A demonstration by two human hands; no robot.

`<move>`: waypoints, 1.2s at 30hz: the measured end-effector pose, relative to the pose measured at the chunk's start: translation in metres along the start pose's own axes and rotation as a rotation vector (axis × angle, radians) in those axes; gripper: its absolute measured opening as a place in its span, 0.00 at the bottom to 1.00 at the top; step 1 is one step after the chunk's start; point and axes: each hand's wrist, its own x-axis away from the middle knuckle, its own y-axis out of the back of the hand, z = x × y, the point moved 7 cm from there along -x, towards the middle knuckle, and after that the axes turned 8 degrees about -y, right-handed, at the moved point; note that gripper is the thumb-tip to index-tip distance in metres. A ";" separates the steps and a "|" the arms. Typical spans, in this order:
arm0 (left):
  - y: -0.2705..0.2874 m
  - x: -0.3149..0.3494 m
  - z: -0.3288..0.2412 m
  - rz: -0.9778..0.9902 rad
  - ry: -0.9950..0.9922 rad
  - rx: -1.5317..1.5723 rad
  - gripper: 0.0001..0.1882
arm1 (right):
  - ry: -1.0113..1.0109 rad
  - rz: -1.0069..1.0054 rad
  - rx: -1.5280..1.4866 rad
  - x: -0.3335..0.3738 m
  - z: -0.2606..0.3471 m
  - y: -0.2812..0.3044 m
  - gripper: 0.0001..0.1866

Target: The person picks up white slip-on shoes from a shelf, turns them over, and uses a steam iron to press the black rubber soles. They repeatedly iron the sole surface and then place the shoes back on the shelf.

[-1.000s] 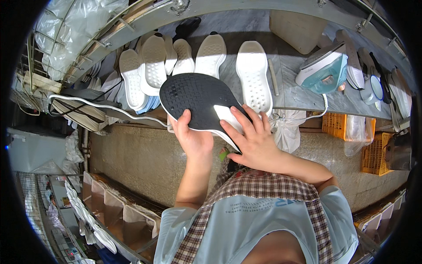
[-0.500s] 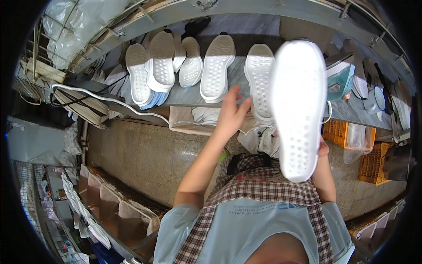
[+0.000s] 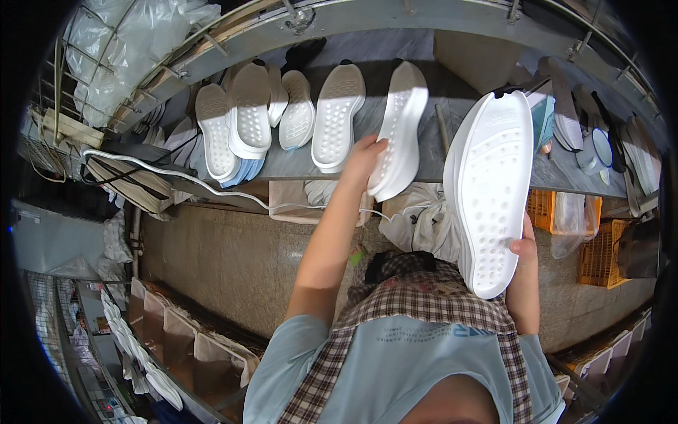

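Note:
My right hand (image 3: pixel 524 249) grips a large white shoe sole (image 3: pixel 494 187) by its near end and edge, holding it up in front of the bench with its dimpled face showing. My left hand (image 3: pixel 363 164) is closed on the left edge of another white sole (image 3: pixel 402 127), which is tilted sideways at the bench's front edge. To its left another white sole (image 3: pixel 340 113) lies dimpled side up. Farther left are a thinner insole-like piece (image 3: pixel 296 113) and several overlapping soles (image 3: pixel 250 109), with light blue pieces (image 3: pixel 244 171) under them.
A teal iron (image 3: pixel 542 121) stands behind the raised sole, partly hidden. A white cup (image 3: pixel 597 150) is farther right. A white cable (image 3: pixel 191 173) runs along the bench front. Orange crates (image 3: pixel 602 254) stand below at right, and wire racks line the bench's far side.
My left hand has reached right and taken hold of the neighbouring sole, turning it onto its side. The sole in my right hand has tilted and moved slightly right and down.

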 end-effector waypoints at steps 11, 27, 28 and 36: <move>-0.016 0.135 -0.061 0.604 -0.069 1.252 0.25 | -0.186 0.043 -0.098 -0.041 -0.029 -0.011 0.34; -0.017 0.167 -0.059 0.739 0.061 1.066 0.37 | -0.295 0.418 -0.283 -0.073 -0.064 -0.072 0.32; -0.018 0.166 -0.058 0.769 0.071 1.053 0.38 | -0.305 0.416 -0.247 -0.073 -0.065 -0.072 0.32; -0.017 0.162 -0.024 0.788 0.241 0.970 0.39 | -0.405 0.558 -0.459 -0.066 -0.071 -0.083 0.33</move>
